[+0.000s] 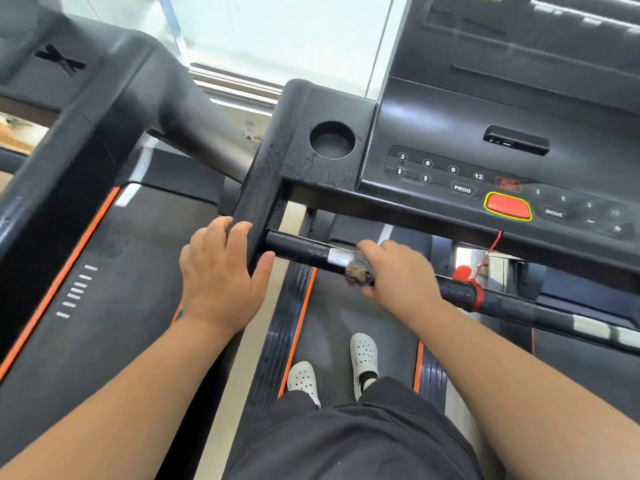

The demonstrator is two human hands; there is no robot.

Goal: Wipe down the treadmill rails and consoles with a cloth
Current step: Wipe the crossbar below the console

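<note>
Black shorts (346, 441), white clogs (363, 355) on belt (346, 313) | left grip (221, 275): closed round side rail (258, 216), thumb on inner face | right grip (398, 271): holding grey cloth (360, 271), pressed on front crossbar (298, 247), touching silver sensor plate (341, 257) | console (450, 133): above crossbar, red stop button (507, 206) right of PROG key (462, 189)

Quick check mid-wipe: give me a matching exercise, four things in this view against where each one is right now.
Things:
1. left hand
2. cloth
3. red button
4. cup holder

Places:
a. on the console, right of the PROG key
b. held by the right hand against the front bar
c. wrapped round the side rail
d. at the console's left corner

Pairs: 1-c, 2-b, 3-a, 4-d.
</note>
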